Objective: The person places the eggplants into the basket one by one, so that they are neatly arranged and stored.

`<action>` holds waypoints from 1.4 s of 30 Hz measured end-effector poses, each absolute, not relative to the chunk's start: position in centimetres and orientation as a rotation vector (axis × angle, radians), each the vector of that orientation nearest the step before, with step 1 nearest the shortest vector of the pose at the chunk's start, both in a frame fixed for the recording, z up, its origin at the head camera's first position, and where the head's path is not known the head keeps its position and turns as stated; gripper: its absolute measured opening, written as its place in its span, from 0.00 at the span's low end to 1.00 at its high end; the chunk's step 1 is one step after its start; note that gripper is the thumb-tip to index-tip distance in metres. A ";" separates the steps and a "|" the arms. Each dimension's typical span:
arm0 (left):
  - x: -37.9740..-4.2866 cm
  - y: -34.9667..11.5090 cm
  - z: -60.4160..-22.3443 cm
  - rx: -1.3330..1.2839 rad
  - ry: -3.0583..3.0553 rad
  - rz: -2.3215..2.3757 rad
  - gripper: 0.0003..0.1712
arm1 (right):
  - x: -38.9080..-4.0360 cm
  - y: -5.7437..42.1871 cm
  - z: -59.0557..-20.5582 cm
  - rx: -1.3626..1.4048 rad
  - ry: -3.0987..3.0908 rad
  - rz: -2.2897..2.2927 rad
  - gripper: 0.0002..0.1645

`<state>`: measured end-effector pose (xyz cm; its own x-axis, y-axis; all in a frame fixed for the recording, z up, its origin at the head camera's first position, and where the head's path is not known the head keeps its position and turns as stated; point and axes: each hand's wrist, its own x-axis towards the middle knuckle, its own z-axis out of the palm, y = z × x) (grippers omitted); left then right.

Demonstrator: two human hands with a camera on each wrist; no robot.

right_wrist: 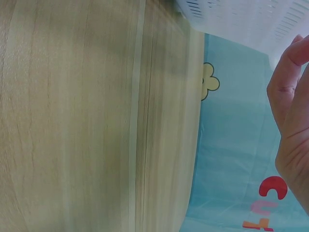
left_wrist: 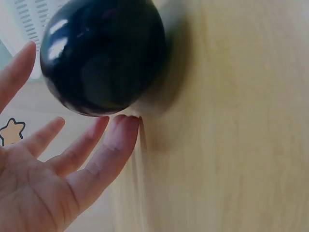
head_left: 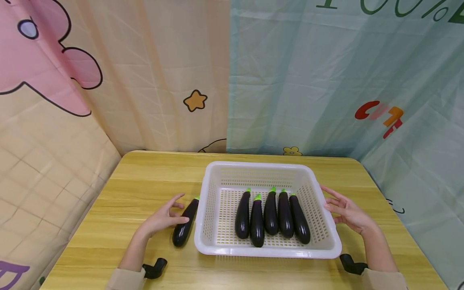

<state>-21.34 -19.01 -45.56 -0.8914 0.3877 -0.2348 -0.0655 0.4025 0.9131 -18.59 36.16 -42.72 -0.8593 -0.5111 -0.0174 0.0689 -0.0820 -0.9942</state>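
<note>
A white plastic basket [head_left: 268,251] with slotted walls stands on the table, and several dark purple eggplants [head_left: 270,213] with green tips lie side by side in it. One more eggplant [head_left: 185,223] lies on the wood just left of the basket, tilted, its green tip close to the basket wall. My left hand [head_left: 164,217] is around this eggplant with spread, loosely bent fingers; the thumb lies over it in the head view. In the left wrist view the eggplant's round end [left_wrist: 104,58] hides part of the gap. My right hand [head_left: 348,211] rests its fingers against the basket's right rim.
The wooden table [head_left: 159,173] runs back to printed curtains [head_left: 174,72] behind and at both sides. A black wrist strap mount [head_left: 155,268] sits at the left wrist and another black mount [head_left: 352,264] at the right.
</note>
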 end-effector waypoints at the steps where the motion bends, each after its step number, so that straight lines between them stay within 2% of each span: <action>1: -21.3 -19.0 -45.6 0.280 2.241 1.495 0.50 | -18.6 36.2 -42.7 -0.477 1.806 -1.996 0.35; 27: -21.4 -18.6 -46.6 0.133 2.222 1.456 0.40 | -18.7 36.3 -43.0 -0.438 1.844 -1.965 0.35; 42: -21.8 -19.3 -46.9 0.108 2.063 1.612 0.40 | -18.7 36.3 -42.8 -0.436 1.828 -1.971 0.35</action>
